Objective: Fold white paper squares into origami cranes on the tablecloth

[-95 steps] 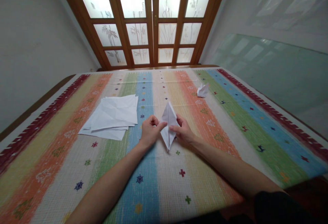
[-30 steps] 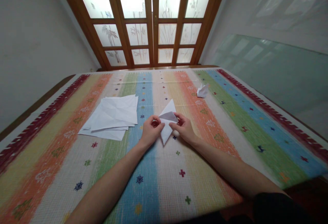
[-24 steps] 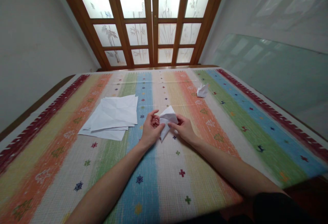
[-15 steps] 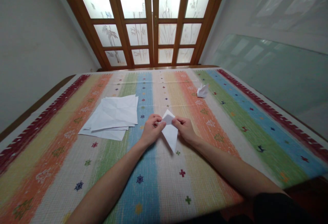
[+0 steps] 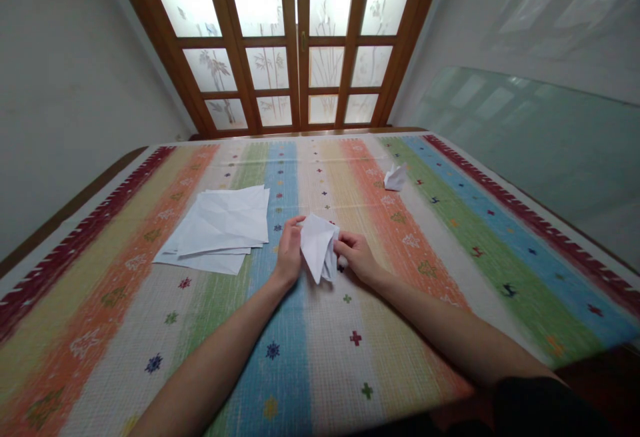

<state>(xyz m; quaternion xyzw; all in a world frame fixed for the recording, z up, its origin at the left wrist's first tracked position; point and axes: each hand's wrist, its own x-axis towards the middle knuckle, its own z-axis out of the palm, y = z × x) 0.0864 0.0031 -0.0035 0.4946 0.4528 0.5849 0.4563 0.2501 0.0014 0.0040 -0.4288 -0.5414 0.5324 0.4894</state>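
Observation:
A partly folded piece of white paper (image 5: pixel 318 245) sits between my two hands over the middle of the striped tablecloth (image 5: pixel 380 330). My left hand (image 5: pixel 289 254) holds its left edge, with fingers curled behind the paper. On the right edge, my right hand (image 5: pixel 356 256) pinches the fold with its fingers closed. The paper's point hangs down toward me, just above the cloth.
A loose stack of white paper sheets (image 5: pixel 220 227) lies on the cloth to the left. A small finished white folded figure (image 5: pixel 395 176) stands further back on the right. Wooden glazed doors (image 5: pixel 295 43) close off the far end; a glass panel (image 5: pixel 540 143) leans at the right.
The long pointed shape has been folded and turned over between my hands. It is shorter and wider now, and both hands have stayed at the same spot on the cloth.

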